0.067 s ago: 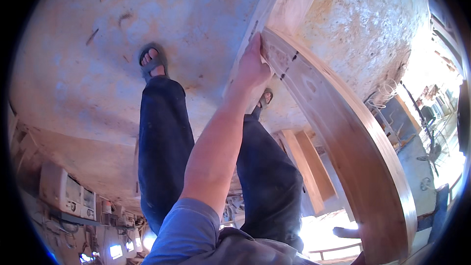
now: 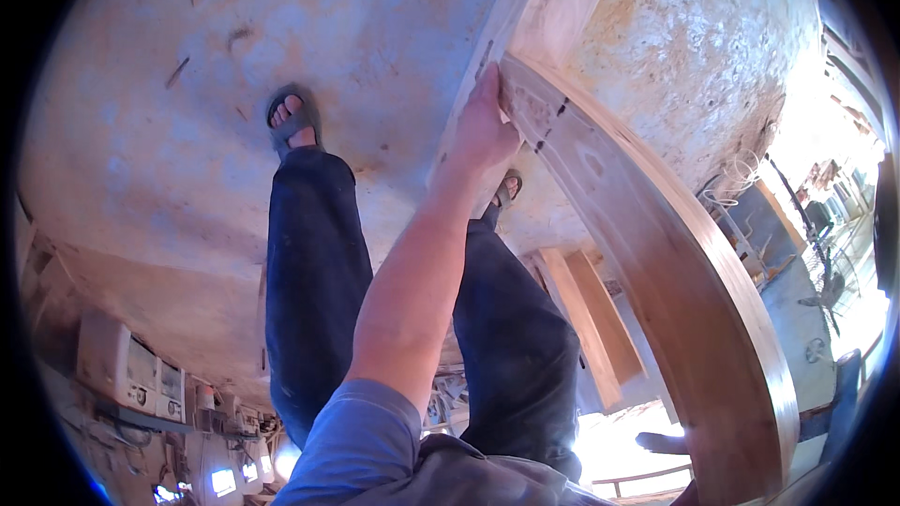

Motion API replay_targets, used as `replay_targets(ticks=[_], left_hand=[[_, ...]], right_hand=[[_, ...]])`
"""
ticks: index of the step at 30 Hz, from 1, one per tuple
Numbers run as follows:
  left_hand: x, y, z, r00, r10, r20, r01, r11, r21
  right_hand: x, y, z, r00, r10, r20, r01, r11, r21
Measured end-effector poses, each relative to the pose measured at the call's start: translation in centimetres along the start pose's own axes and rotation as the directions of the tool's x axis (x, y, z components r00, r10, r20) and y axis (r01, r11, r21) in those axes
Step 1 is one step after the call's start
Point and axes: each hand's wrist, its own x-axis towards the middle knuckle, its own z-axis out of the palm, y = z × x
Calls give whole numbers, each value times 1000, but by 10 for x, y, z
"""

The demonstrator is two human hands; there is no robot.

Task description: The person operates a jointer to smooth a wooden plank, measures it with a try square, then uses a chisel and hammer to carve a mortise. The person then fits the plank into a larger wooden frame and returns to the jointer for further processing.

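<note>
A long wooden beam (image 2: 656, 253), bent by the lens, runs from the upper middle to the lower right. My left hand (image 2: 483, 131) is closed around its far end, the thumb lying along the joint with a second pale board (image 2: 553, 0). Two short dark marks cross the beam beside my fingers. At the lower right, a dark finger or thumb of my right hand (image 2: 662, 443) sticks out past the beam's left edge. The beam hides the rest of that hand, which appears to hold its near end.
My sandalled feet stand on a stained floor (image 2: 169, 197). Lighter wooden pieces (image 2: 586, 319) lie beyond my right leg. A white cabinet-like box (image 2: 127, 365) is at the far left. Coiled wire (image 2: 736, 178) and clutter line the right side.
</note>
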Motion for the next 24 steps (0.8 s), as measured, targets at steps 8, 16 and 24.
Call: replay_targets(ticks=[8, 16, 24], left_hand=[[-108, 88, -10, 976, 218, 17, -219, 976, -1], [-302, 353, -76, 593, 802, 80, -786, 597, -161], [-325, 409, -86, 617, 744, 255, -766, 643, -22]], right_hand=[[0, -7, -41, 998, 50, 32, -55, 986, 159], [8, -16, -103, 961, 135, 243, -245, 822, 514], [32, -61, -192, 751, -14, 660, -513, 617, 597]])
